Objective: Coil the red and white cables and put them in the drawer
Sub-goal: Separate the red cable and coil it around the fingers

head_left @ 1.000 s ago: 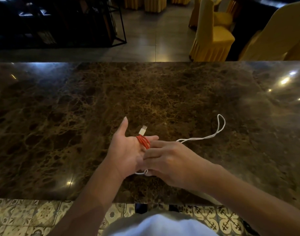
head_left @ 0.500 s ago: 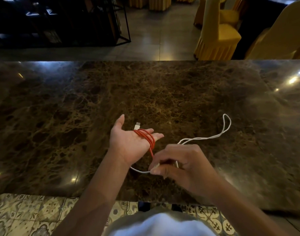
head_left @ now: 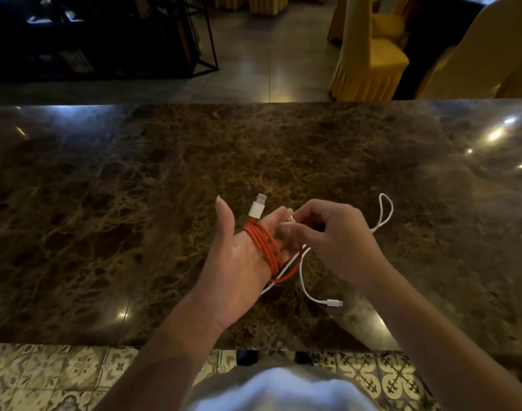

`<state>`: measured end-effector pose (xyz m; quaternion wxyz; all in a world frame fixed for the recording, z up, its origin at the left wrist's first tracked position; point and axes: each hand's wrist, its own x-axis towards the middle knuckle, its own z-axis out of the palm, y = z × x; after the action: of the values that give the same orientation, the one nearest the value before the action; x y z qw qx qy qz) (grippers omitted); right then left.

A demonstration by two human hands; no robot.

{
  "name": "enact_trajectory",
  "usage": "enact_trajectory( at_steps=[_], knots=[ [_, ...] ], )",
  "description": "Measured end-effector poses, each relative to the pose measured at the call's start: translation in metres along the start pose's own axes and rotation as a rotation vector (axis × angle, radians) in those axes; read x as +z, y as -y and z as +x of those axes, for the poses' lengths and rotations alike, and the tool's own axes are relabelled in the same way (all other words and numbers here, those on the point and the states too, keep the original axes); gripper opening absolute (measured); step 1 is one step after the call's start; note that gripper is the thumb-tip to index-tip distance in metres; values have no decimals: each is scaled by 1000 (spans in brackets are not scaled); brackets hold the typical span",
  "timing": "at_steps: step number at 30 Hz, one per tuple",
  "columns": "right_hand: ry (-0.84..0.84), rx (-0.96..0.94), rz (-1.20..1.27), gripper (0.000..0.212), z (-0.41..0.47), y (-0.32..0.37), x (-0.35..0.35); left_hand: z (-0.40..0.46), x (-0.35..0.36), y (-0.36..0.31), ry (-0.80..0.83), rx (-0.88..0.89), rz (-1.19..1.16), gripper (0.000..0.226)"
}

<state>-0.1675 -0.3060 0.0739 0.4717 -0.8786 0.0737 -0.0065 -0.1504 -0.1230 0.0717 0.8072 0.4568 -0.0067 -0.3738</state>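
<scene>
The red cable is wound in several loops around the fingers of my left hand, palm up, thumb out. Its white USB plug sticks up past my fingers. My right hand pinches the red cable's loose end near my left fingertips. The white cable lies loose on the marble table, running from a loop at the right under my hands to a small white plug near the front edge. No drawer is in view.
Yellow-covered chairs stand beyond the table's far edge. A dark metal shelf stands at the back left. Patterned floor tiles show below the table's near edge.
My right hand has risen from below my left palm to my left fingertips, carrying the red cable's end around. Another red loop lies on my left hand. The white cable's plug end has come into sight.
</scene>
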Motion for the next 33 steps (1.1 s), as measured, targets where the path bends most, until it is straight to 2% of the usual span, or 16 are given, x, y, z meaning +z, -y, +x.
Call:
enact_trajectory(
  at_steps=[5, 8, 10, 13, 15, 17, 19, 24, 26, 29, 31, 33],
  knots=[
    [-196, -349, -309, 29, -8, 3, 16, 8, -4, 3, 12, -39, -201, 117],
    [-165, -510, -302, 15, -12, -3, 17, 10, -7, 4, 64, -67, -200, 116],
    [-55, -581, -283, 19, -12, -4, 14, 10, -8, 4, 74, -76, -198, 114],
    [192, -525, -126, 31, -12, -4, 3, 10, -11, 4, 47, -71, -180, 112],
    [278, -384, 4, 38, -13, -2, -5, 11, -9, 5, 75, -54, -169, 111],
    [338, -250, 22, 36, -11, 2, -11, 11, -7, 8, 81, -55, -147, 111],
    [377, -239, -57, 30, -7, 2, -13, 11, -7, 11, 73, -64, -144, 110],
    [512, -261, 54, 29, 2, 0, -20, 8, -5, 7, 136, -121, -190, 102],
    [532, -282, 27, 31, 3, 1, -18, 9, -7, 4, 141, -143, -214, 99],
    [543, -286, 118, 38, 1, 1, -14, 9, -8, 3, 100, -128, -230, 100],
    [491, -238, 166, 41, -3, 1, -9, 9, -6, 5, 51, -92, -235, 102],
    [377, -161, 76, 41, -10, -1, -1, 9, -2, 10, -15, -66, -250, 103]
  ],
)
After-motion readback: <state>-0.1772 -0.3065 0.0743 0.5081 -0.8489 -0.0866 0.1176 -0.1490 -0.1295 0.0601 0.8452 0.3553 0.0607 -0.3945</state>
